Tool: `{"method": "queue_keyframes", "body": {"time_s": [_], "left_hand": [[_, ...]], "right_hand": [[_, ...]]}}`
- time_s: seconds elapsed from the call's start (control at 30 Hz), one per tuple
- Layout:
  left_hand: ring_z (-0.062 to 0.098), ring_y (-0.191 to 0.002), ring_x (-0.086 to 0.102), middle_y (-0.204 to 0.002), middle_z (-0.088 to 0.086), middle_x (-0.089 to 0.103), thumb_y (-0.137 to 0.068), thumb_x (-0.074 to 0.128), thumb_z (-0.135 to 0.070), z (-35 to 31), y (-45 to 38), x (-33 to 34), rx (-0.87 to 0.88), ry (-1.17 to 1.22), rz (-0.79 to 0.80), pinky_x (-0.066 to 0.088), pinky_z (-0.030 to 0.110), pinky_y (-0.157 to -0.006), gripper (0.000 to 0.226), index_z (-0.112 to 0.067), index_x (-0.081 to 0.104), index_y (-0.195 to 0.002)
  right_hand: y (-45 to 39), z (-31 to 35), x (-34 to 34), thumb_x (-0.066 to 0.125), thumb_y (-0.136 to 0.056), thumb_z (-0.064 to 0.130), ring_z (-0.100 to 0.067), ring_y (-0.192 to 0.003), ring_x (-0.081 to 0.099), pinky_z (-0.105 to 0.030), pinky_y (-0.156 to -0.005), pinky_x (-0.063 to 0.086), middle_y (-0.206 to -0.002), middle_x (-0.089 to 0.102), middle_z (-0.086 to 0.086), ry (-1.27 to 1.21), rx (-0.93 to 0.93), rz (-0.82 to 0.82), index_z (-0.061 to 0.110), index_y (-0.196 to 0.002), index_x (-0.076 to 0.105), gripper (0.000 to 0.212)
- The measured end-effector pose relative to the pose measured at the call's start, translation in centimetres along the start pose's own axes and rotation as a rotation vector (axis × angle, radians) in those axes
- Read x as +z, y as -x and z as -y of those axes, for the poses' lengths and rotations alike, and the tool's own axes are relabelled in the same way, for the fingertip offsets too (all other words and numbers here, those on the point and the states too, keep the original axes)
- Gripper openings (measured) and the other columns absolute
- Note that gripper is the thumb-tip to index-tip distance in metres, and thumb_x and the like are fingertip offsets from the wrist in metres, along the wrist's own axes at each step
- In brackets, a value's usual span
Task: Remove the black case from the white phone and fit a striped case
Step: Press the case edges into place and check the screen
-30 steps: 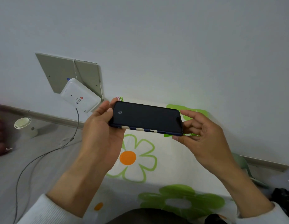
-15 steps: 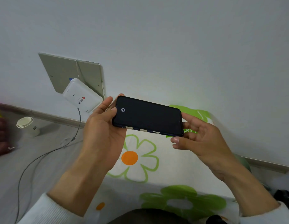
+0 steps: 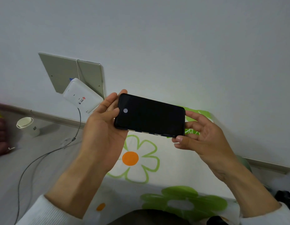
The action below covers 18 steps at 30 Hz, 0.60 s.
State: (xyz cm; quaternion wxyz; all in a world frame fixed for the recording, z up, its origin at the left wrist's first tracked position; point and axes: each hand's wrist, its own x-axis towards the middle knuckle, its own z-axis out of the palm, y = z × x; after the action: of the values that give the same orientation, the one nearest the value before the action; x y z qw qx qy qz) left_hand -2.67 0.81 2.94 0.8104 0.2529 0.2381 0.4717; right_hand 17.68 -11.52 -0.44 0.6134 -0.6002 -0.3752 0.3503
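Observation:
The phone (image 3: 150, 116) is held sideways in the air, its dark screen facing me with a small white logo near the left end. Along its lower edge a striped case (image 3: 150, 132) shows as cream and dark blue bands. My left hand (image 3: 103, 129) grips the phone's left end, thumb on the front by the logo. My right hand (image 3: 201, 135) holds the right end with fingers behind it and the thumb under the lower right corner. No black case is in view.
Below the phone lies a white cloth with green and orange flowers (image 3: 137, 159). A white router (image 3: 82, 98) leans on a wall panel (image 3: 68, 72) at the left, its cable (image 3: 43, 156) trailing over the floor. A paper cup (image 3: 27, 126) stands at the far left.
Both hands have lifted the phone a little and tilted its screen more toward me. My right thumb has shifted down to the lower right corner.

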Motion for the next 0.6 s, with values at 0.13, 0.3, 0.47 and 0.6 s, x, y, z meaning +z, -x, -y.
{"method": "queue_keyframes", "body": {"time_s": [0.13, 0.3, 0.47, 0.6], "left_hand": [[0.02, -0.116, 0.071, -0.123, -0.001, 0.076, -0.099, 0.031, 0.008, -0.08, 0.0, 0.08, 0.004, -0.026, 0.013, 0.05, 0.044, -0.104, 0.047, -0.012, 0.056, -0.133], [0.02, -0.121, 0.068, -0.127, -0.003, 0.074, -0.1, 0.031, 0.008, -0.01, 0.04, 0.07, -0.014, -0.044, 0.011, 0.051, 0.042, -0.102, 0.048, -0.014, 0.054, -0.137], [0.018, -0.123, 0.065, -0.128, -0.006, 0.073, -0.101, 0.031, 0.006, 0.16, -0.04, -0.05, -0.021, -0.073, 0.01, 0.051, 0.039, -0.096, 0.049, -0.015, 0.055, -0.137], [0.017, -0.123, 0.065, -0.128, -0.01, 0.073, -0.101, 0.032, 0.004, 0.34, -0.09, -0.16, -0.025, -0.139, -0.002, 0.053, 0.04, -0.092, 0.05, -0.019, 0.058, -0.137]], "right_hand": [[-0.01, -0.03, -0.13, 0.074, -0.077, -0.013, -0.036, -0.085, 0.075, -0.037, -0.071, 0.061, -0.102, 0.075, -0.008, -0.04, -0.019, 0.004, 0.024, -0.134, 0.054, 0.07], [-0.08, -0.08, -0.4, 0.069, -0.084, -0.01, -0.036, -0.089, 0.075, -0.039, -0.076, 0.061, -0.107, 0.075, -0.01, -0.079, -0.02, 0.0, 0.022, -0.132, 0.056, 0.06], [-0.04, 0.05, -0.38, 0.06, -0.093, -0.001, -0.035, -0.095, 0.074, -0.04, -0.079, 0.06, -0.112, 0.074, -0.012, -0.114, 0.01, -0.002, 0.017, -0.128, 0.062, 0.04], [-0.06, 0.23, -0.49, 0.056, -0.097, 0.007, -0.035, -0.094, 0.073, -0.041, -0.077, 0.06, -0.105, 0.072, -0.015, -0.191, 0.063, -0.02, 0.016, -0.124, 0.066, 0.03]]}}
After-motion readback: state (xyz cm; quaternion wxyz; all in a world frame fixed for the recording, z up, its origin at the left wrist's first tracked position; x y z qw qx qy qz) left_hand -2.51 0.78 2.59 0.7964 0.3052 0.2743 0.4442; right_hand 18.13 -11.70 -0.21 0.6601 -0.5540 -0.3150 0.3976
